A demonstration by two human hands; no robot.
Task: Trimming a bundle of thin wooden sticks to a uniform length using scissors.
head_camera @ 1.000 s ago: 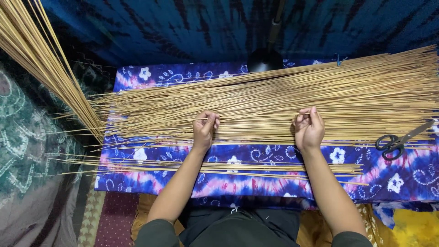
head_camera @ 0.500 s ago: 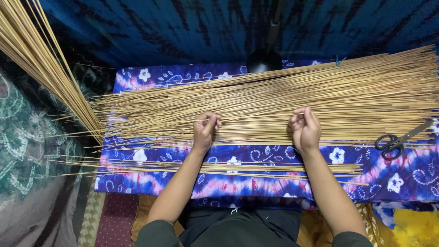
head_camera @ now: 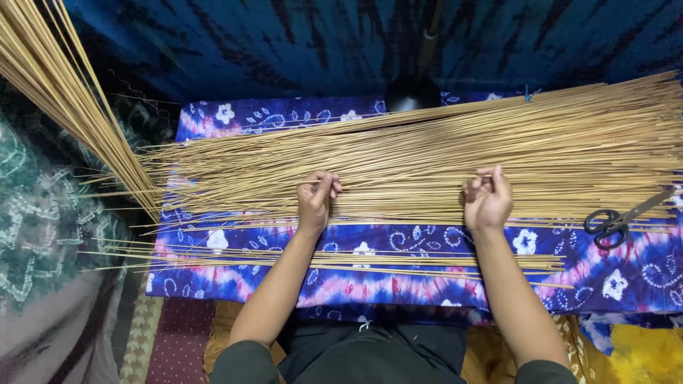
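Nearest the lap, few loose sticks (head_camera: 341, 259) on cloth (head_camera: 640, 277). Further up, left hand (head_camera: 317, 200) and right hand (head_camera: 487, 199) pinching one stick off the big pile (head_camera: 441, 167), probably sorting. Next: lifting it clear. Scissors (head_camera: 612, 222) right, lamp base (head_camera: 413, 92) behind.

A home craft corner, worked from the floor: a low table under a blue tie-dye cloth (head_camera: 398, 238), heaps of thin sticks (head_camera: 455, 160), scissors (head_camera: 617, 220), patterned rugs (head_camera: 153, 334) and draped dark-blue fabric (head_camera: 284, 43) behind.

The right hand (head_camera: 487, 199) seems to have slid slightly left along the reed pile (head_camera: 441, 160)
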